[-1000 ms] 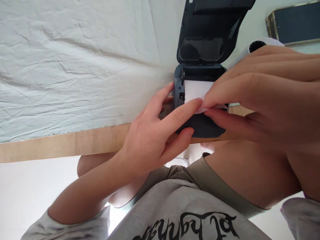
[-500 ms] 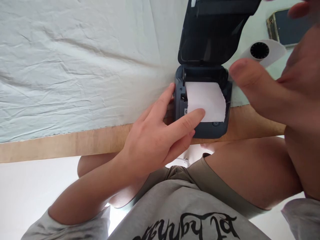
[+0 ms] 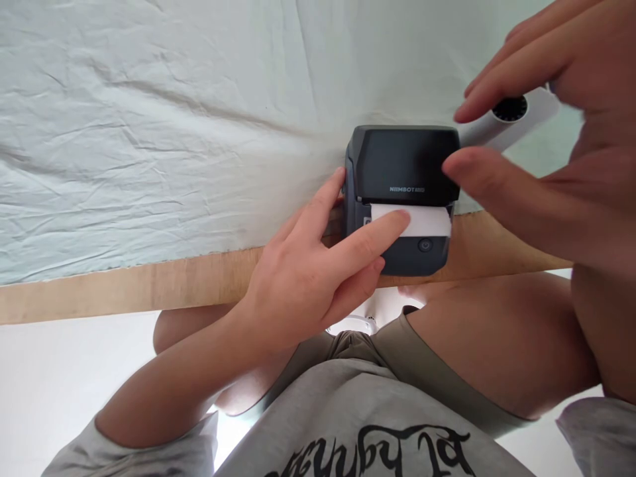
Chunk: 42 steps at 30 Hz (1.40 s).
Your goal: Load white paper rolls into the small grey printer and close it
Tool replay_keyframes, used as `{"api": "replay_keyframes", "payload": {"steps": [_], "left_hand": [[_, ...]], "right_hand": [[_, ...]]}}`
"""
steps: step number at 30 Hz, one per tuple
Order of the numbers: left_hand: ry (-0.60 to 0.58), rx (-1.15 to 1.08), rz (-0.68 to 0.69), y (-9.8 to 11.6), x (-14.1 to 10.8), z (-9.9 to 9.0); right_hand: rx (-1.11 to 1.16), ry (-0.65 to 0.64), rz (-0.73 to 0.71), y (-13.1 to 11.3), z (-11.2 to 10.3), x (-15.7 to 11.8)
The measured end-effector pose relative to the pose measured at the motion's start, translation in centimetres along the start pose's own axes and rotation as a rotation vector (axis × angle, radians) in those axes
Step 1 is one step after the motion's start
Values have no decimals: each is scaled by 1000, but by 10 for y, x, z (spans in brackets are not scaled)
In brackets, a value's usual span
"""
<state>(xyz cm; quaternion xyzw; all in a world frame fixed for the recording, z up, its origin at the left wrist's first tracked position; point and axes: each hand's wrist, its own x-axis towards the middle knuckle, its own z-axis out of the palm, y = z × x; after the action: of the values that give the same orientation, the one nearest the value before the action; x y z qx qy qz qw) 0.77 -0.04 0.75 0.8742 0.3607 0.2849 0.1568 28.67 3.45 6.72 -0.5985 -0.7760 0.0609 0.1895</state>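
A small dark label printer [image 3: 417,258] stands at the table's front edge, its lid [image 3: 397,159] down and marked NIIMBOT. A white paper strip [image 3: 433,224] sticks out from under the lid's front edge. My left hand [image 3: 308,271] grips the printer's left side, one finger along its flank and another digit pressing on the strip. Beside the lid's right corner hovers my right hand [image 3: 551,146], thumb and fingers spread with nothing between them. The thumb tip overlaps the lid's edge; whether it touches I cannot tell.
Behind my right fingers lies a white paper roll [image 3: 489,136] with a black toothed core, partly hidden. A wrinkled pale green cloth [image 3: 173,132] covers the table, leaving a wooden front edge [image 3: 149,281] bare. My legs are below that edge.
The printer's lid has swung down from upright to closed, covering the back of the paper strip. My right hand has opened wider beside it. The phone at the upper right is now hidden.
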Motion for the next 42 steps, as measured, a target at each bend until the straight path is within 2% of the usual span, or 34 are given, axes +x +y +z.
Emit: {"api": "replay_keyframes", "payload": {"steps": [3, 10, 13, 17, 21, 26, 33, 38, 40, 42], "left_hand": [[61, -77, 18, 0, 2, 2], [-92, -137, -94, -1, 5, -6], [-104, -123, -111, -1, 4, -6], [-83, -120, -133, -1, 1, -5], [-75, -88, -118, -4, -2, -5], [-68, -43, -45, -10, -5, -4], [-75, -27, -156, -9, -7, 2], [-83, 70, -173, -1, 0, -5], [-92, 128, -204, 4, 4, -10], [-75, 171, -199, 7, 7, -14]], "right_hand": [[-17, -51, -33, -8, 5, 4], [75, -111, 15, 0, 12, 2], [57, -151, -11, 5, 11, 0], [34, -150, -109, 14, 9, -2], [39, -161, -136, 20, 9, -2], [20, -122, -146, 19, 13, -4], [18, -33, -175, 4, 7, -6], [8, 15, -257, 7, -5, -13], [4, 47, -176, 13, -2, -19], [1, 102, -35, 18, 7, -28]]}}
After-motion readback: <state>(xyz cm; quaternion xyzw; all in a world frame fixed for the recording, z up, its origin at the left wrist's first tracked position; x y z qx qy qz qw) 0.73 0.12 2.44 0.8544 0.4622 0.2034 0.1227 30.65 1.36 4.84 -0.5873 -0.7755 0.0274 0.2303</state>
